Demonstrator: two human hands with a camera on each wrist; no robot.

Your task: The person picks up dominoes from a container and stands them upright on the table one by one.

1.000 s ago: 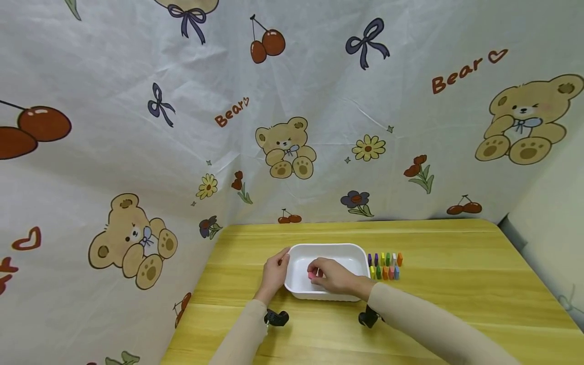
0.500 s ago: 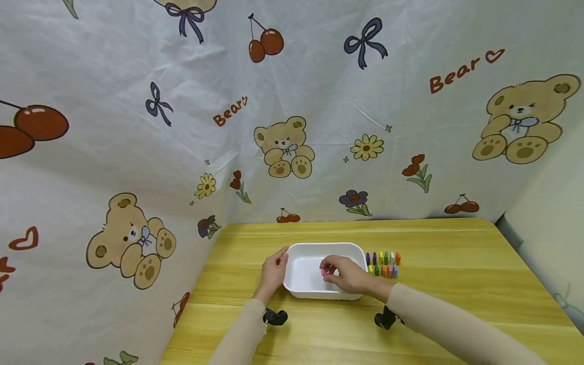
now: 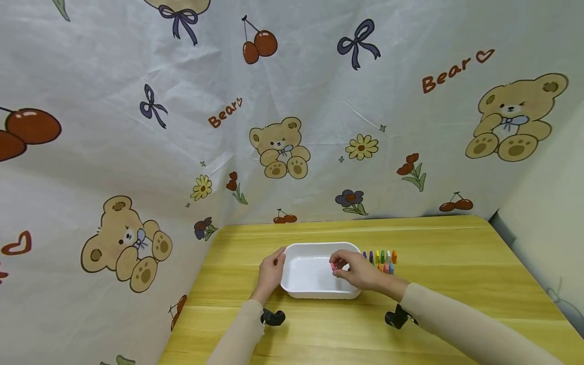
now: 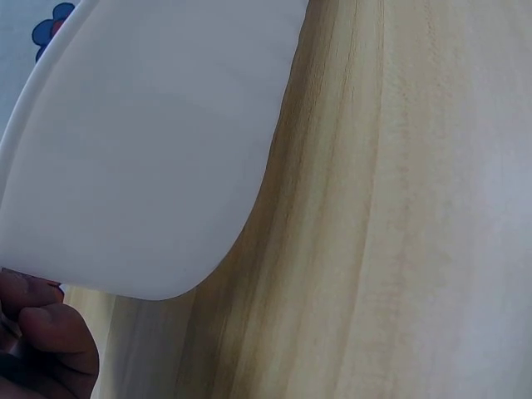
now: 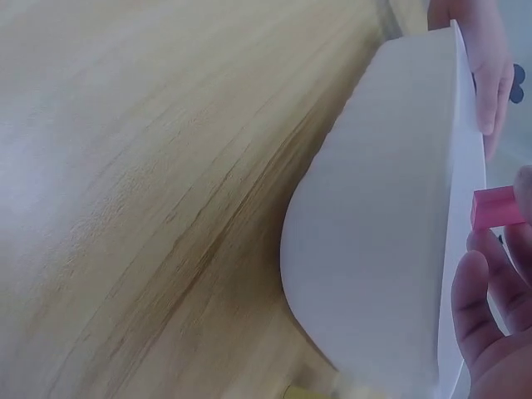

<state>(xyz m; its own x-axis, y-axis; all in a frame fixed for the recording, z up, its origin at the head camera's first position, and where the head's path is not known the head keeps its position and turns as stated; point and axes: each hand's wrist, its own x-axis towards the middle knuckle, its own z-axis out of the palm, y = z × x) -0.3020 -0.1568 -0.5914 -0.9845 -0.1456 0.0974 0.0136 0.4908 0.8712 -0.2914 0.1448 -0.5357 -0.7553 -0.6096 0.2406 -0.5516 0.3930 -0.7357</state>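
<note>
A white rectangular plastic basin (image 3: 310, 271) stands on the wooden table in the head view. At its left end, my left hand (image 3: 270, 272) grips the rim; in the left wrist view its curled fingers (image 4: 58, 332) show beside the basin's corner. My right hand (image 3: 358, 271) pinches a small pink block (image 5: 496, 208) between thumb and fingers, above the right part of the basin. In the right wrist view the block is in the air by the basin's rim, and part of it is hidden by a fingertip.
Just right of the basin, small coloured blocks (image 3: 388, 257) stand in two rows, partly covered by my right hand. The wooden table (image 3: 447, 284) meets a bear-printed cloth (image 3: 319, 101) at its back and left. Black wrist-worn devices (image 3: 272, 318) sit on both wrists.
My right hand has moved to the right across the basin with the pink block still pinched in it. My left hand keeps its place on the basin's left end.
</note>
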